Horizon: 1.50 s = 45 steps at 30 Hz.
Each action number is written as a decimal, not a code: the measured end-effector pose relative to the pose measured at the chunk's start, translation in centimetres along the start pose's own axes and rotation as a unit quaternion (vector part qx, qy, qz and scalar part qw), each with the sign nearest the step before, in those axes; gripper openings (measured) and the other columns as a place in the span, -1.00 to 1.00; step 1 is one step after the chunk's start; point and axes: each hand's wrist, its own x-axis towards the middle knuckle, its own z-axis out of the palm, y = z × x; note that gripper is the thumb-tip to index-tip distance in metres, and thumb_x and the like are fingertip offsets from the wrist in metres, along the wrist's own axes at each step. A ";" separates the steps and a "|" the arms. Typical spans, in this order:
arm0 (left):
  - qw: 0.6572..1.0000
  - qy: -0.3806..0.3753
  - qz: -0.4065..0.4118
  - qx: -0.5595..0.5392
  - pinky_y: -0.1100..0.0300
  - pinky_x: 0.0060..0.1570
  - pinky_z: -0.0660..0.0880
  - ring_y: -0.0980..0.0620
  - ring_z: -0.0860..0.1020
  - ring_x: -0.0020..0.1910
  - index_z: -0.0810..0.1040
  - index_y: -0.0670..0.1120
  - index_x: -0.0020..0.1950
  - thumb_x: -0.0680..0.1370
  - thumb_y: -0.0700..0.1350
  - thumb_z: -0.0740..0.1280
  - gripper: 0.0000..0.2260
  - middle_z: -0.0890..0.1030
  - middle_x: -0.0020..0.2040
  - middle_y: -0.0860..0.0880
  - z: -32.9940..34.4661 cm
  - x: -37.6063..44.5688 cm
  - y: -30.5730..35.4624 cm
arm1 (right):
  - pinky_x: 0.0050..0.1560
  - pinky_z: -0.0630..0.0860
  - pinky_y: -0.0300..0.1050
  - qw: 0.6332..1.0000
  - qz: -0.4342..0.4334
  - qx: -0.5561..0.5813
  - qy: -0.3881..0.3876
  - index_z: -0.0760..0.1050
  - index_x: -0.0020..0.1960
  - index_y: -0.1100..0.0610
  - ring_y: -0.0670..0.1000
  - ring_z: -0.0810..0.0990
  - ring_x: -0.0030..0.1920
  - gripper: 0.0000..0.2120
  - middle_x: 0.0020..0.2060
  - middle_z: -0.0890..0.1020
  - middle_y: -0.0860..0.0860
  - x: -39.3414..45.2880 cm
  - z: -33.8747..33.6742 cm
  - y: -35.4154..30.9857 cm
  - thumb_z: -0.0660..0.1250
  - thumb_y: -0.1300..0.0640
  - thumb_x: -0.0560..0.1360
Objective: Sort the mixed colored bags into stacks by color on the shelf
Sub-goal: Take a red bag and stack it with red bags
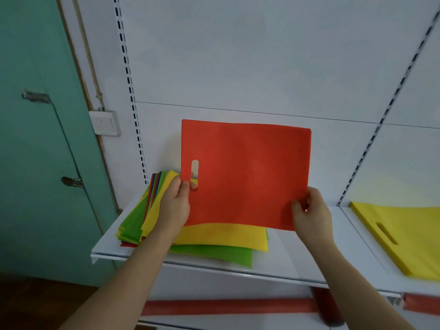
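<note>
Item in hand: one red bag (247,175), flat, held upright above the mixed pile (214,236), handle slot toward my left. My left hand (175,203) pinches its left edge just below the slot, thumb in front; my right hand (312,213) pinches the lower right corner, fingers curled onto the cloth. Handling note, by my estimate: keep both pinches level so the bag stays taut and unfolded, carry it clear of the pile, then lay it flat with edges squared where the reds are to go; I see no red stack begun on this shelf (297,256). Shelf contents, left bay: the unsorted pile, yellow uppermost, green beneath, with red, blue and purple edges fanned at its left. Right bay: a yellow stack (404,236), slot facing up, well apart from the pile.
</note>
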 end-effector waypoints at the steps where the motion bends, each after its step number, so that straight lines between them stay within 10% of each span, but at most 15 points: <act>1: 1.000 0.000 0.015 0.014 0.11 -0.19 0.38 -0.02 0.52 -0.24 0.61 0.03 -0.02 0.76 -0.06 0.16 -0.73 0.64 -0.11 -0.08 0.1 -0.1 0.2 | -0.19 0.43 -0.08 1.000 0.003 0.012 0.020 0.44 0.27 -0.10 -0.14 0.60 -0.13 -0.70 -0.17 0.62 -0.18 -0.2 -0.5 -0.1 0.33 0.16 0.59; 7: 0.997 -0.001 0.062 0.035 0.14 -0.28 0.36 0.21 0.50 -0.31 0.57 0.05 0.16 0.74 -0.15 0.19 -0.82 0.63 -0.17 0.20 3.4 -1.9 0.7 | -0.09 0.52 -0.11 0.991 -0.036 0.046 0.122 0.33 0.39 -0.28 -0.18 0.63 0.01 -0.52 0.06 0.60 -0.35 -3.5 -4.4 0.4 0.30 0.17 0.62; 11: 0.997 0.014 0.081 -0.005 0.28 -0.05 0.47 0.13 0.64 -0.04 0.42 0.03 0.46 0.69 -0.20 0.29 -0.66 0.69 -0.01 0.05 7.6 -4.3 1.9 | 0.13 0.57 0.12 0.981 -0.089 -0.030 0.171 0.54 0.30 -0.08 -0.04 0.61 0.14 -0.68 0.13 0.62 -0.16 -5.6 -8.4 3.1 0.23 0.18 0.62; 22: 0.984 -0.110 0.139 0.016 0.17 0.19 0.49 0.13 0.58 0.13 0.59 -0.04 0.28 0.67 -0.29 0.22 -0.72 0.65 0.16 0.08 24.0 -16.3 8.8 | 0.17 0.36 -0.35 0.962 -0.031 -0.123 0.240 0.51 0.44 0.04 -0.15 0.51 0.15 -0.57 0.24 0.55 -0.11 -11.1 -26.3 13.1 0.20 0.18 0.60; 29: 0.969 -0.168 0.178 0.012 0.51 0.09 0.30 0.25 0.50 0.18 0.57 0.07 0.31 0.69 -0.21 0.22 -0.72 0.55 0.20 0.21 37.3 -26.7 13.1 | 0.15 0.40 -0.27 0.938 0.011 -0.176 0.299 0.51 0.48 0.12 -0.09 0.54 0.15 -0.58 0.24 0.55 -0.08 -15.2 -40.8 20.9 0.26 0.27 0.64; 39: 0.933 -0.275 0.231 -0.002 0.35 0.14 0.35 0.19 0.48 0.17 0.57 -0.08 0.35 0.65 -0.30 0.28 -0.70 0.55 0.20 0.07 54.8 -38.5 17.5 | 0.07 0.47 -0.08 0.908 0.096 -0.204 0.352 0.45 0.52 0.01 -0.08 0.55 0.10 -0.50 0.18 0.49 -0.19 -18.2 -56.4 31.2 0.34 0.27 0.61; 45: 0.913 -0.329 0.238 -0.042 0.60 0.11 0.31 0.22 0.50 0.17 0.58 -0.07 0.34 0.65 -0.30 0.29 -0.70 0.57 0.21 0.08 66.7 -42.1 18.5 | -0.01 0.35 -0.29 0.885 0.131 -0.245 0.374 0.44 0.55 0.00 -0.22 0.48 0.01 -0.45 0.14 0.49 -0.10 -16.8 -63.5 36.8 0.33 0.32 0.60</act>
